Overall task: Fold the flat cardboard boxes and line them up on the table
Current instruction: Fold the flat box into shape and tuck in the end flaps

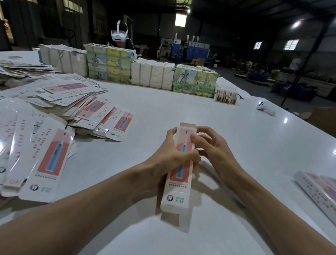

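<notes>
A long white toothbrush box (177, 190), printed with a blue brush on a red panel, is held lengthwise above the white table (232, 136), its far flap sticking up. My left hand (167, 159) grips its left side around the middle. My right hand (211, 149) pinches its right edge near the far end with curled fingers. Flat unfolded boxes (45, 164) lie spread in a loose heap on the left. A row of folded boxes (327, 192) lies at the right edge.
Wrapped bundles of printed stock (109, 64) form a wall along the table's far side, with a small card stack (225, 95) at its right end. A white controller (266, 109) lies far right. A person wearing a headset (119, 34) stands behind the bundles.
</notes>
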